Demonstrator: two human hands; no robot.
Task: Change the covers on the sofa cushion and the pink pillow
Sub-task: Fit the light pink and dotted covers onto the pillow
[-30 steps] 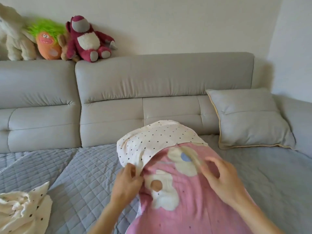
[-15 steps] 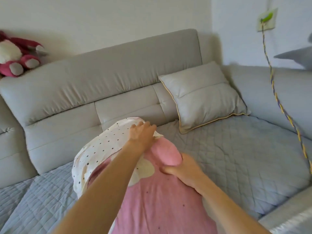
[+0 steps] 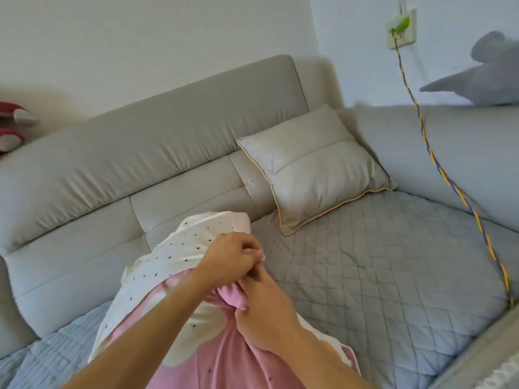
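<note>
A: Both hands are meeting at the top right corner of the pillow [image 3: 179, 256]. The left hand [image 3: 230, 261] has its fingers curled tight, pinching the cream cover with small dark dots right at that corner.

B: And the right hand [image 3: 266, 307] is just below it, touching it, fingers bunched round a fold of the pink cover [image 3: 224, 357]. You can see the soft pink fabric gathered into a rumpled knob between thumb and fingers.

A: So 2 layers here. The dotted cream one sits over the far end of the pillow like a cap, smooth and rounded. The pink one, with big pale blotchy shapes printed on it, runs from there down toward the camera.

B: The pillow itself lies on the grey quilted seat pad [image 3: 379, 270], stitched in a diamond grid, its far end pointing at the sofa back [image 3: 157, 153].

A: That backrest looks like smooth, slightly shiny grey leather, padded in long horizontal rolls with seams between panels.

B: Propped in the corner is the square cushion [image 3: 314, 167], same pale grey sheen, a crease across its middle and thin yellowish piping round the edge. It's well apart from the hands, untouched.

A: On the right, a braided blue and yellow cable [image 3: 438, 164] hangs from a wall socket [image 3: 402, 29] down across the seat.

B: A grey plush toy [image 3: 488, 80] rests on the sofa arm at far right, and a red and white one [image 3: 14, 127] peeks in at the left edge.
</note>
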